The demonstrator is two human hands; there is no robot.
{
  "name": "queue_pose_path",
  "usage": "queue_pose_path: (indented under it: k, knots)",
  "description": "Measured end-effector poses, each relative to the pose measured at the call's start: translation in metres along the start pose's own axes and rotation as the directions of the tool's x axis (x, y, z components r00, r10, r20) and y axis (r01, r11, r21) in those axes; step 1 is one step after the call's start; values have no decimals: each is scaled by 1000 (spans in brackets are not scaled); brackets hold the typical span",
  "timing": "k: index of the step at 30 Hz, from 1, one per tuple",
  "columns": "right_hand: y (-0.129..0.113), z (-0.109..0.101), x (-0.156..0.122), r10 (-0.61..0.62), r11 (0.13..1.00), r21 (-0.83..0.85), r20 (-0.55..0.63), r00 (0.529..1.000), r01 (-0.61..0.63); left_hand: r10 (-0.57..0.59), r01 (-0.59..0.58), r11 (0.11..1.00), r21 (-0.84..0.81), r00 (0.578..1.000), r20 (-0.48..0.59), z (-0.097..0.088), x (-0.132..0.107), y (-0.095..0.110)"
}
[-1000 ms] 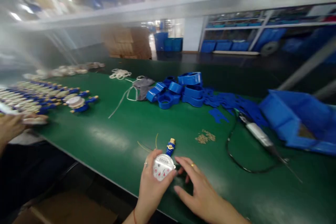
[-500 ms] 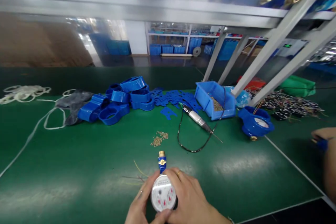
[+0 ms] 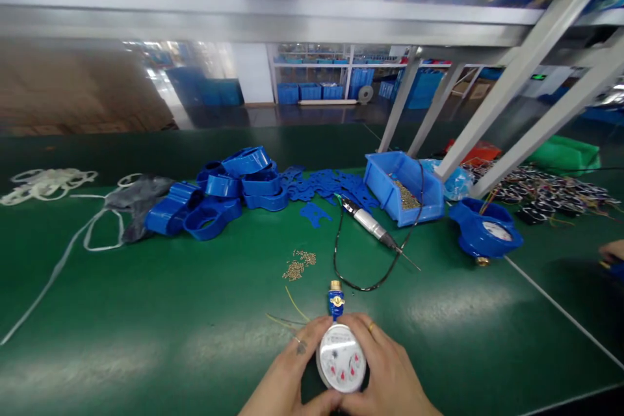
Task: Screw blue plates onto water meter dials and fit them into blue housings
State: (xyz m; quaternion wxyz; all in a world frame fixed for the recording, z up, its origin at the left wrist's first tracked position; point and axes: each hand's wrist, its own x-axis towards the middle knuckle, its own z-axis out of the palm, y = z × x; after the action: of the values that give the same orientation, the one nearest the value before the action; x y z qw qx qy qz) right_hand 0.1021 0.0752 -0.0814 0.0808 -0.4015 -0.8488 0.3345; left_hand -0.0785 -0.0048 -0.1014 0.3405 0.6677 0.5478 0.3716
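Observation:
A round white-faced water meter [image 3: 341,359] with a blue body and brass end fitting rests on the green table near its front edge. My left hand [image 3: 287,380] curls around its left side. My right hand [image 3: 390,374], a ring on one finger, wraps its right side. Both hands grip the meter. A few thin yellow wires [image 3: 288,312] lie just left of it on the table.
Blue plastic housings [image 3: 219,192] are heaped at the back left beside a grey mask [image 3: 139,198]. A small pile of brass screws [image 3: 298,264], an electric screwdriver [image 3: 373,229] with black cable, a blue bin [image 3: 402,185] and a blue-cased meter [image 3: 487,234] lie behind. Another person's hand [image 3: 613,251] shows at the right edge.
The view swung right from the rows of meters at the left. My right hand, open beside the meter a second ago, has closed on it, and both hands now hold it.

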Motion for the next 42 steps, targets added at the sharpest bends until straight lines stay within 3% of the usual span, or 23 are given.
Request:
queue_pose_path:
  k: [3, 7, 11, 17, 26, 33, 39, 42]
  knots:
    - [4, -5, 6, -3, 1000, -2, 1, 1000, 3, -137, 135, 990, -30, 989, -49, -15, -5, 4]
    - [14, -10, 12, -46, 999, -12, -19, 999, 46, -273, 260, 962, -84, 928, -253, -29, -10, -4]
    - [18, -11, 11, -113, 994, -7, -49, 992, 113, -286, 261, 958, -116, 867, -407, -39, -11, -17]
    - [10, -21, 15, -114, 993, 11, 34, 993, 114, -232, 219, 971, -91, 798, -556, -45, 4, -27]
    - [7, -27, 21, -117, 993, 12, 74, 990, 116, -231, 139, 971, -197, 766, -599, -39, 39, -39]
    - [7, -26, 19, -88, 993, 85, 67, 994, 82, -214, 90, 971, -223, 747, -630, -31, 35, -49]
    - [6, -25, 20, -77, 994, 80, 73, 994, 71, -239, 116, 966, -231, 740, -629, -30, 34, -53]
    - [6, -34, 18, -66, 996, 71, 120, 991, 58, -261, 142, 962, -232, 723, -639, -28, 35, -53]
